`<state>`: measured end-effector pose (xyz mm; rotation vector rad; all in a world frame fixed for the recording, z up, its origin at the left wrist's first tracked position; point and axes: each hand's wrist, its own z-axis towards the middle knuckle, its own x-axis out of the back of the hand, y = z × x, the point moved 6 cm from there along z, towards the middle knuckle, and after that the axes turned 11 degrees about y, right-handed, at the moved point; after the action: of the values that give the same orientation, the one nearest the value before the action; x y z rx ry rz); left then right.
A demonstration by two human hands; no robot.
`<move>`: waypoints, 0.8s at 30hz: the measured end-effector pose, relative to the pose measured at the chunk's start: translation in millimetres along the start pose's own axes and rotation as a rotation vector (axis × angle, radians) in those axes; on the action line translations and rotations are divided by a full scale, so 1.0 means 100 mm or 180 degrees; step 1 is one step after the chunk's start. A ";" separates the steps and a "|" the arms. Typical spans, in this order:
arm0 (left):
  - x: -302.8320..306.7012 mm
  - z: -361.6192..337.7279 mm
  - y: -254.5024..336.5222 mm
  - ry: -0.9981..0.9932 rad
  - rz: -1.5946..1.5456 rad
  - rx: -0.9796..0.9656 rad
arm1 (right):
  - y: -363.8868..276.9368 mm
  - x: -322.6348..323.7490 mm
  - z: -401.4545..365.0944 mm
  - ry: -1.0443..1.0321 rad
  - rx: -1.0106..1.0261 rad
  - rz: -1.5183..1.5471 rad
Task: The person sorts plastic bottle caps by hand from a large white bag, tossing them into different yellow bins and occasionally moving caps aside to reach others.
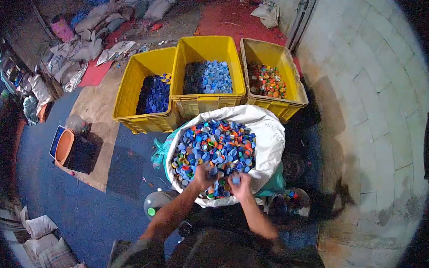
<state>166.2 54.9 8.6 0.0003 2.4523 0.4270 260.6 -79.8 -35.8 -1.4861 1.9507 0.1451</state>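
A big white sack [271,132] with its mouth rolled open is full of mixed plastic bottle caps [216,141], mostly blue, with orange, green, white and yellow ones among them. At the near side of the heap, my left hand [202,178] has its fingers curled by a dull blue cap, somewhat smeared by motion. To its right, just above the caps, my right hand [241,186] pinches a light blue bottle cap [236,180]. Both hands are over the sack's mouth, a short way apart.
Behind the sack stand three yellow crates: a left crate [124,97] with dark blue caps, a middle crate [209,44] with light blue ones, a right crate [297,85] with orange-red ones. A large clear bottle [160,199] lies left; a block wall [380,118] rises right.
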 end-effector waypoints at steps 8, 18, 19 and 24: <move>-1.92 -0.43 1.98 -0.0739 -0.1082 -0.0821 | -1.17 -2.86 -0.48 -0.1307 0.0766 0.0532; 0.39 -0.07 1.36 -0.0343 -0.0463 -0.1314 | -0.72 -1.10 -0.21 -0.0273 0.1909 -0.2025; 0.65 -0.11 1.15 -0.0621 -0.0262 -0.1339 | -0.62 -0.87 -0.31 0.0089 0.2188 -0.2473; 1.74 -0.55 0.21 0.1529 -0.0009 -0.0566 | -0.21 0.05 -0.38 0.0124 0.3289 -0.4663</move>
<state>-7.8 76.5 -48.1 -0.2023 2.8706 0.7108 262.1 -108.6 -3.6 -1.6593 0.3257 -1.2781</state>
